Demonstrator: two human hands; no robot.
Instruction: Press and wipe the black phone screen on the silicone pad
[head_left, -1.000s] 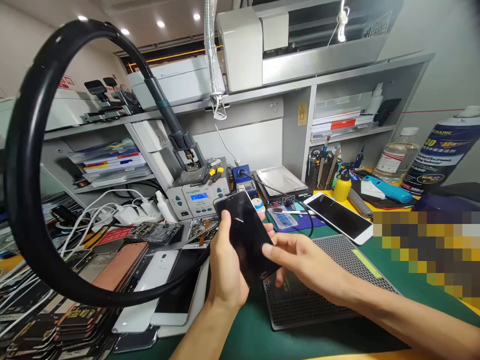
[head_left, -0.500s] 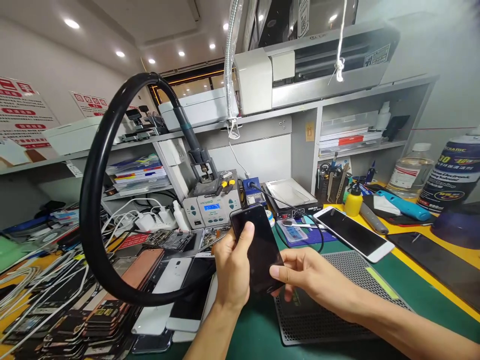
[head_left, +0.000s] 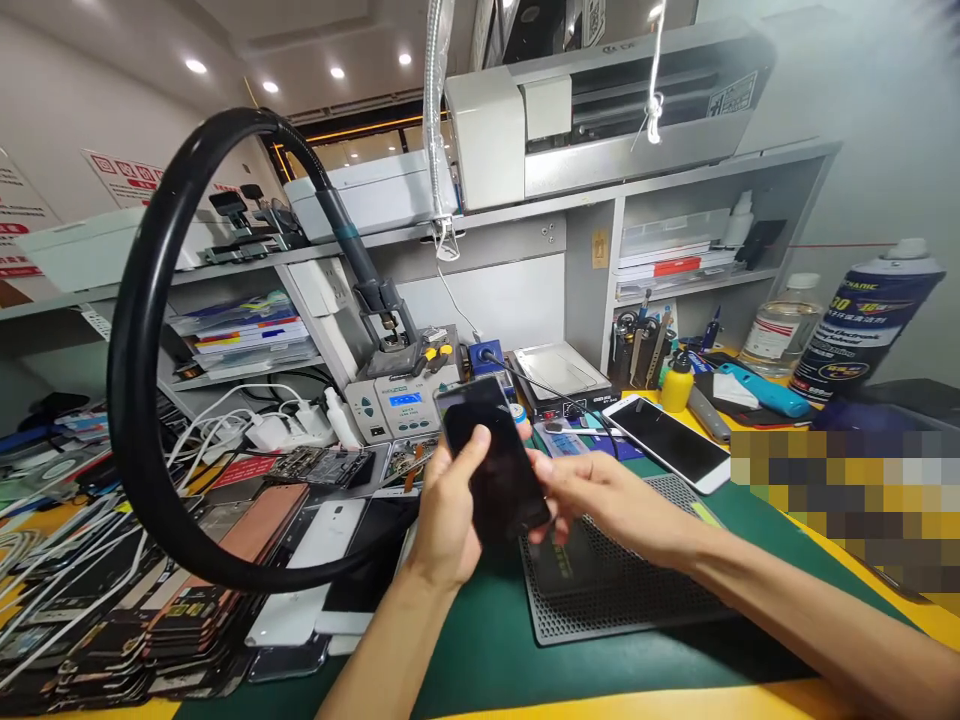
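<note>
A black smartphone (head_left: 504, 490) with a dark screen is held tilted above the green mat. My left hand (head_left: 444, 515) is closed around its left side, thumb lying on the glass and the other fingers hidden behind. At the phone's right edge, my right hand (head_left: 592, 492) grips with thumb and bent fingers; their tips are partly hidden. Beneath my right hand lies a grey perforated pad (head_left: 555, 625). A white phone (head_left: 667, 445) with a black screen rests on the mat beyond my right hand.
A black hose (head_left: 124, 350) loops over the left side from a soldering station (head_left: 405, 410). Stacked phone parts (head_left: 187, 640) and white cables crowd the left. A yellow bottle (head_left: 677, 385) and a large spray can (head_left: 862, 320) stand at right. Part of the right side is pixelated.
The view has shifted, so the bench appears farther left and higher. My right hand has slid up the phone's right edge from near its lower corner. My left hand keeps its hold.
</note>
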